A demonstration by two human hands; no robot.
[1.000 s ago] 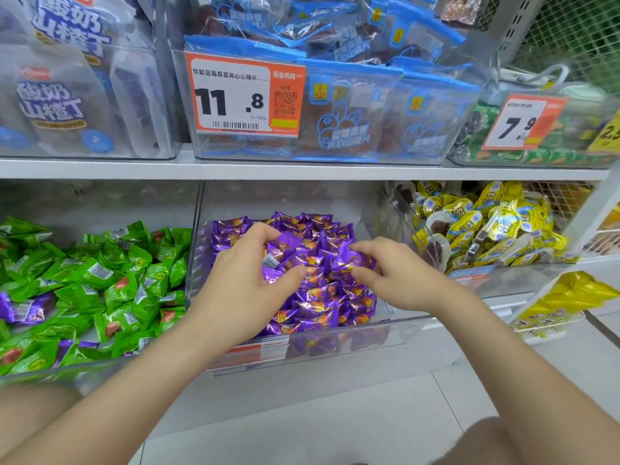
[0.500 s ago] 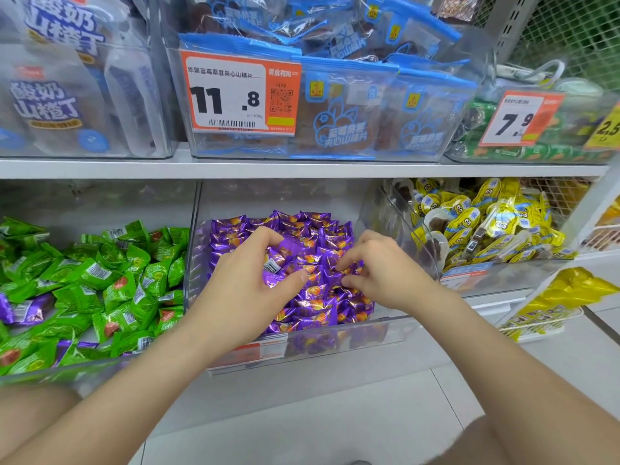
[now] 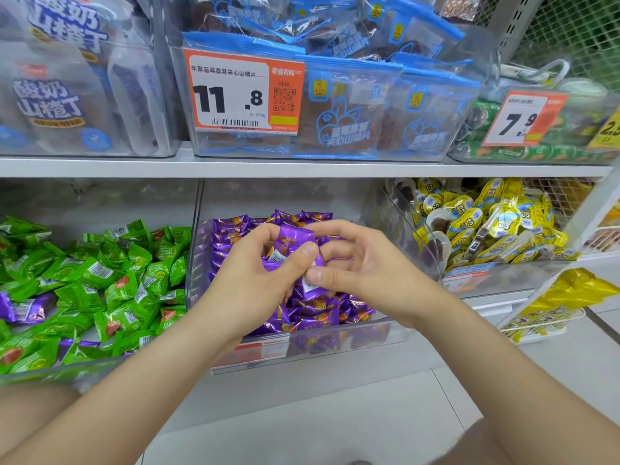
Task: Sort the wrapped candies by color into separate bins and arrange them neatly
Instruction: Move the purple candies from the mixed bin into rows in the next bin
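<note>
A: Fingers (image 3: 300, 260), state?
B: Curled; left hand (image 3: 255, 280) and right hand (image 3: 365, 266) together pinch small purple foil-wrapped candies (image 3: 295, 238), just above the clear plastic bin (image 3: 369, 337) of purple ones.
A: Handling?
B: Likely light, crinkly, slippery. Take hold at the padded middle, not the flimsy crimped ends.

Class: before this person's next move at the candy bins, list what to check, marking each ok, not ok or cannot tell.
1. Left hand grips a purple candy: ok.
2. Right hand pinches a second candy: ok.
3. Purple bin shows only purple wrappers: ok.
4. Green bin free of strays: not ok, a stray purple candy lies in it.
5. Purple rows neat: cannot tell, hands cover the middle.
</note>
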